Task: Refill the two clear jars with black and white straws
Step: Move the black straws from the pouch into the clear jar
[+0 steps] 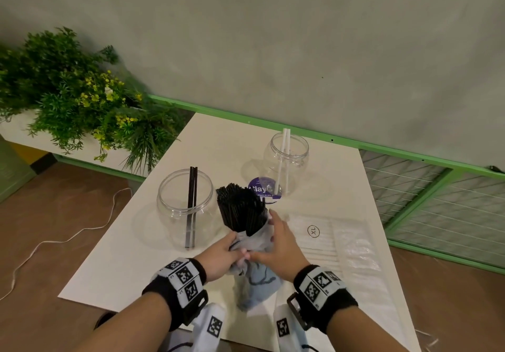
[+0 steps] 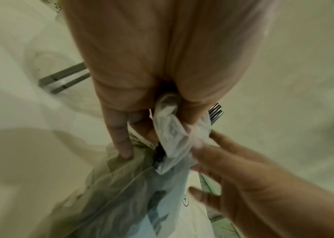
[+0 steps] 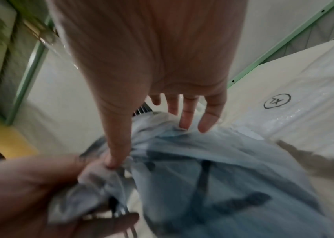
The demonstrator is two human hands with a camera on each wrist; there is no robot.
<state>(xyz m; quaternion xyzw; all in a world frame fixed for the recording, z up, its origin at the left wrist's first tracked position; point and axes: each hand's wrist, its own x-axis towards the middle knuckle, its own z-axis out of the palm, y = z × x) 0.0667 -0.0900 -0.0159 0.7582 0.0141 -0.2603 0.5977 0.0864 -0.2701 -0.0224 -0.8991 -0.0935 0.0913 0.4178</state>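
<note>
The left hand (image 1: 221, 253) has its grip clamped on a bunched bit of the thin plastic bag (image 1: 254, 283), fingers curled round it. The right hand (image 1: 278, 245) sits just beside it on the other side of the bag, fingers mostly straight and spread, resting on the plastic; its thumb presses the bag near the left hand's fingers. You cannot tell if that thumb really pinches. A fat bundle of black straws (image 1: 241, 208) pokes up out of the bag just past both hands, tilted away from the person. The lower ends of the straws are hidden inside the cloudy plastic. To the left of the hands stands a clear jar (image 1: 185, 201) with a few black straws (image 1: 192, 204) leaning in it. Farther off, past the bundle and a bit right, stands a second clear jar (image 1: 287, 166) with white straws (image 1: 282, 157) in it. A purple round sticker (image 1: 263, 187) shows at that jar, partly hidden by the bundle, so its words are cut off. To the right of the hands lies a flat clear packet marked XL (image 1: 313, 231), with what look like white straws inside, hard to make out. All of this sits on the white tabletop (image 1: 218, 138). Both wrist pictures are blurry.
</note>
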